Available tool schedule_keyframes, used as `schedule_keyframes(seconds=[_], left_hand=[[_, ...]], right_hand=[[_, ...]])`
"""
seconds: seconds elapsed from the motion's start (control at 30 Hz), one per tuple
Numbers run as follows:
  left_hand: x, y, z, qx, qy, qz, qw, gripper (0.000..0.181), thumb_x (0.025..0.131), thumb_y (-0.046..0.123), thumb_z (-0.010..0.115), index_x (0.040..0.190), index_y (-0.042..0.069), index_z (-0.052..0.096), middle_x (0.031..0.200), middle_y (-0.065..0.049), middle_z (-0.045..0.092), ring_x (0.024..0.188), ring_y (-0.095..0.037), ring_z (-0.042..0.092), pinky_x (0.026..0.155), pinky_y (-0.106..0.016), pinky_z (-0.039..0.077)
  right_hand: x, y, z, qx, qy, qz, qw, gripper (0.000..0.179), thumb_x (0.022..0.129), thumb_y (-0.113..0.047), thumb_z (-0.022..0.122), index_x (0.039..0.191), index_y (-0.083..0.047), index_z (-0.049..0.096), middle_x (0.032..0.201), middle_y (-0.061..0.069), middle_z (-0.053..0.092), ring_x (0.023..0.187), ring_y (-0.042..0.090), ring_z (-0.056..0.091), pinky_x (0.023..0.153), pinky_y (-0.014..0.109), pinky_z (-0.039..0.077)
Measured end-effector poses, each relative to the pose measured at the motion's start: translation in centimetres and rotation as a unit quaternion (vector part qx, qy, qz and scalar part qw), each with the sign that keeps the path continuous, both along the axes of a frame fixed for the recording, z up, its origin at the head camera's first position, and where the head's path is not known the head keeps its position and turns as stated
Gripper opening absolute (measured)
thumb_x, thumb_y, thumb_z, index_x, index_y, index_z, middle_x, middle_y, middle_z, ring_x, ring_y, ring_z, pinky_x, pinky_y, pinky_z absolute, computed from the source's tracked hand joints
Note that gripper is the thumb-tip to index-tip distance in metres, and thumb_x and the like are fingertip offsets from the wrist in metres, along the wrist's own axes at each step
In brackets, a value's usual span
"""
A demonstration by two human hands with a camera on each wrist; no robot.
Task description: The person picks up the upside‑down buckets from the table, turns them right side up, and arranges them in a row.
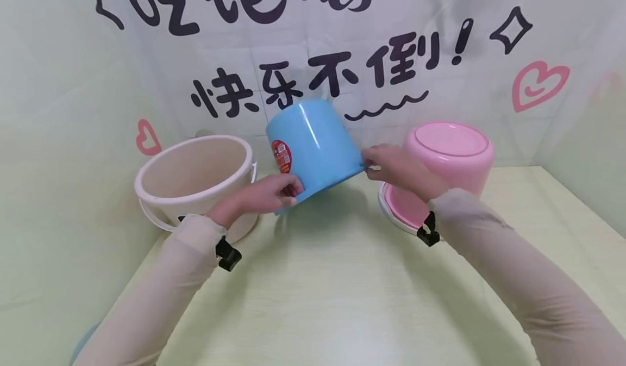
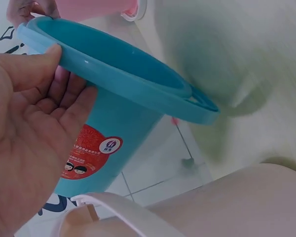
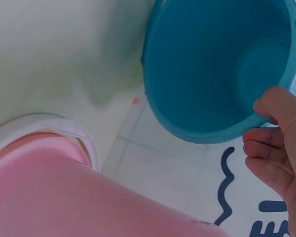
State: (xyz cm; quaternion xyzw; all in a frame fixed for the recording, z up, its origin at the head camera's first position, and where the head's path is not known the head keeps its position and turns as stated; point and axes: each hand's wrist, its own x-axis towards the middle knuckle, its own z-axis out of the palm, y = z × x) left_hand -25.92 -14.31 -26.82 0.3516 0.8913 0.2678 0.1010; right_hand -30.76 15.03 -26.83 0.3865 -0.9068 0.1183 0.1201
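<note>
A blue bucket with a red label is held up off the table, tilted with its mouth facing down. My left hand pinches its rim at the left, thumb on the rim's edge and fingers beneath it in the left wrist view, where the bucket's rim and label show. On the opposite side my right hand pinches the rim between thumb and fingers. The right wrist view looks into the hollow inside of the bucket.
Left of the blue bucket stands a pale pink bucket, mouth up, with a white handle. At right a pink bucket sits upside down, partly over a white-rimmed pink piece. Behind hangs a printed cloth. All stand on a pale wooden table.
</note>
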Motion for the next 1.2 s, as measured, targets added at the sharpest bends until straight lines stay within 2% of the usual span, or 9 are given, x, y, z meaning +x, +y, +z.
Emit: schedule_keyframes(seconds=[0.23,0.43,0.57,0.6,0.7,0.83,1.0,1.2], left_hand=[[-0.5,-1.0,0.8,0.052,-0.037,0.000,0.9979,0.018,0.089,0.001,0.055,0.105,-0.005,0.053,0.092,-0.010,0.054,0.086,-0.023,0.049,0.078,-0.032,0.045],[-0.9,-1.5,1.3,0.099,-0.088,0.001,0.9912,0.022,0.090,0.003,0.053,0.109,-0.009,0.052,0.098,-0.014,0.055,0.092,-0.025,0.049,0.082,-0.032,0.045],[-1.1,-1.9,1.2,0.137,-0.129,0.005,0.9822,0.025,0.091,0.005,0.052,0.112,-0.010,0.051,0.101,-0.014,0.055,0.094,-0.024,0.050,0.083,-0.030,0.046],[-1.1,-2.0,1.1,0.153,-0.146,0.004,0.9775,0.025,0.092,0.005,0.051,0.113,-0.010,0.050,0.101,-0.013,0.055,0.095,-0.025,0.050,0.084,-0.029,0.046],[-1.1,-2.2,0.8,0.215,-0.212,-0.009,0.9533,0.026,0.093,0.003,0.048,0.115,-0.012,0.048,0.101,-0.011,0.057,0.096,-0.025,0.053,0.089,-0.033,0.045],[-1.1,-2.5,0.5,0.300,-0.291,-0.026,0.9080,0.023,0.094,0.000,0.044,0.114,-0.009,0.047,0.101,-0.008,0.058,0.095,-0.021,0.056,0.093,-0.036,0.043],[-1.0,-2.6,0.1,0.373,-0.328,-0.058,0.8657,0.018,0.094,-0.002,0.040,0.107,0.001,0.051,0.099,-0.007,0.059,0.094,-0.019,0.058,0.094,-0.034,0.042],[-1.0,-2.4,-0.4,0.449,-0.349,-0.114,0.8146,0.026,0.096,-0.003,0.032,0.106,0.000,0.056,0.099,-0.010,0.062,0.094,-0.022,0.058,0.092,-0.032,0.043]], right_hand=[[-0.1,-0.8,2.3,0.006,0.050,-0.004,0.9987,0.013,0.081,-0.003,0.062,0.079,-0.008,0.050,0.070,0.007,0.055,0.064,0.023,0.049,0.059,0.031,0.041],[0.0,-1.6,4.6,0.039,0.043,-0.033,0.9978,0.008,0.083,-0.004,0.061,0.084,-0.008,0.054,0.073,0.005,0.056,0.067,0.022,0.051,0.061,0.030,0.043],[-0.2,-2.2,6.0,0.049,0.049,-0.032,0.9971,0.007,0.083,-0.003,0.060,0.083,-0.008,0.055,0.072,0.005,0.056,0.066,0.021,0.052,0.060,0.029,0.043],[-0.2,-2.3,6.3,0.050,0.049,-0.030,0.9971,0.007,0.083,-0.003,0.060,0.083,-0.008,0.055,0.071,0.005,0.056,0.065,0.021,0.051,0.059,0.029,0.043],[-0.4,-2.8,7.3,0.060,0.052,-0.028,0.9965,0.005,0.083,-0.003,0.058,0.083,-0.008,0.056,0.070,0.006,0.057,0.063,0.022,0.051,0.056,0.029,0.042],[-0.7,-3.6,9.0,0.079,0.052,-0.032,0.9950,0.005,0.084,-0.005,0.056,0.088,-0.007,0.060,0.073,0.007,0.059,0.065,0.022,0.052,0.056,0.031,0.044],[-0.9,-4.5,10.7,0.091,0.054,-0.028,0.9939,0.009,0.084,-0.005,0.055,0.089,-0.007,0.062,0.074,0.009,0.059,0.067,0.024,0.051,0.059,0.032,0.044],[-1.8,-5.6,11.7,0.091,0.059,-0.014,0.9940,0.009,0.085,-0.006,0.057,0.092,-0.005,0.063,0.077,0.010,0.059,0.070,0.024,0.051,0.062,0.033,0.045]])
